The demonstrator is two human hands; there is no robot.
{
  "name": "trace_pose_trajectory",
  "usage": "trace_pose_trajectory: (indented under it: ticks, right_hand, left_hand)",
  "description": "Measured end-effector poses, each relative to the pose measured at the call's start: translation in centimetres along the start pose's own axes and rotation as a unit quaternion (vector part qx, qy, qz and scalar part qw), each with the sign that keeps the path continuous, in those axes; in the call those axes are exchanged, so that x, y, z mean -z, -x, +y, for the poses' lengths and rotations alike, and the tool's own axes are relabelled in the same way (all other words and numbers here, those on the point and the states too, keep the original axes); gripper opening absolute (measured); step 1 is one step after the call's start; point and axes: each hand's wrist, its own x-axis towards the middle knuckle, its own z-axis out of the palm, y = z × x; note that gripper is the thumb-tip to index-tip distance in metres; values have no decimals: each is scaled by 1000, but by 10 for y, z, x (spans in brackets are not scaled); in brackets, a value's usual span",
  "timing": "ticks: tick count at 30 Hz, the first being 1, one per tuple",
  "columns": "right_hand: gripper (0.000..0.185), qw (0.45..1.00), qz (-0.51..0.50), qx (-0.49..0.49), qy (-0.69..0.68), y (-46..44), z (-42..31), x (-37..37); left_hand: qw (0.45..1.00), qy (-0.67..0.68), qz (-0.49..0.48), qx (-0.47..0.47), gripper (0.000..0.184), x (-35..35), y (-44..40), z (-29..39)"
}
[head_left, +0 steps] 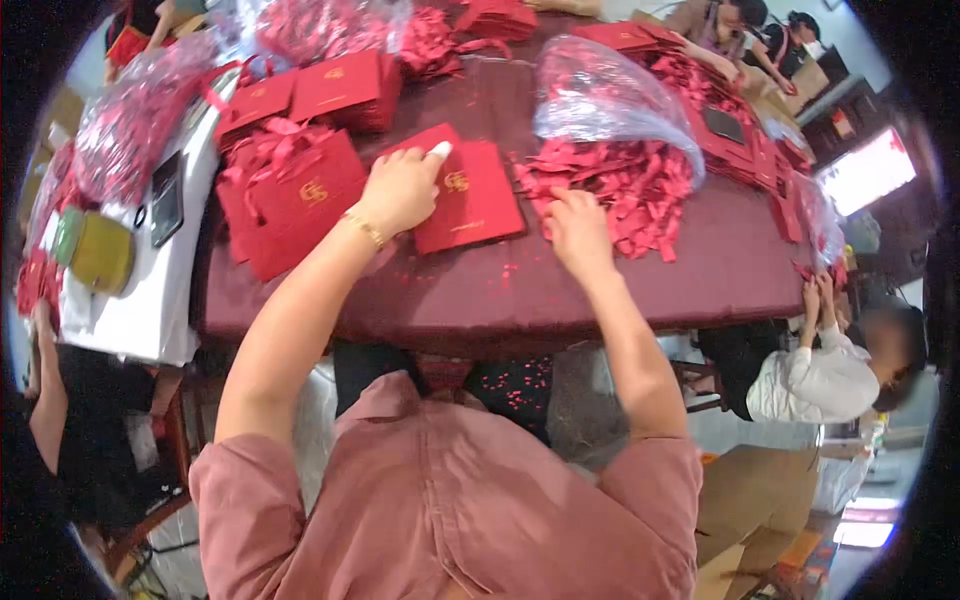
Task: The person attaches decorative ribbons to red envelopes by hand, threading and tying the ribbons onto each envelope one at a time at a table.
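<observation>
My left hand, with a gold bracelet at the wrist, is closed at the left side of a flat red paper bag with a gold emblem. Something white covers one of its fingertips. At the near left edge of a heap of red ribbons, my right hand has its fingers bent into the strands. They pinch at a ribbon, though the fingertips are partly hidden. Left of my left hand lie more red bags with ribbon handles.
Stacked red bags stand behind. Clear plastic covers part of the ribbon heap. On a white surface at left are a phone and a yellow-green container. Red scraps dot the maroon tablecloth. Other people work around the table.
</observation>
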Motion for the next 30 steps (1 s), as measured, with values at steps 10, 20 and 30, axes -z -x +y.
trace_pose_trajectory:
  ticks: [10, 20, 30]
  right_hand:
    - [11, 974, 154, -72, -150, 1, -29, 26]
    - [11, 983, 94, 17, -156, 7, -88, -4]
    - [10, 994, 58, -18, -93, 9, -86, -12]
  left_hand:
    - [996, 37, 81, -27, 73, 11, 29, 34]
    - [954, 299, 0, 9, 75, -5, 47, 30]
    - [910, 397, -111, 36, 87, 8, 75, 25]
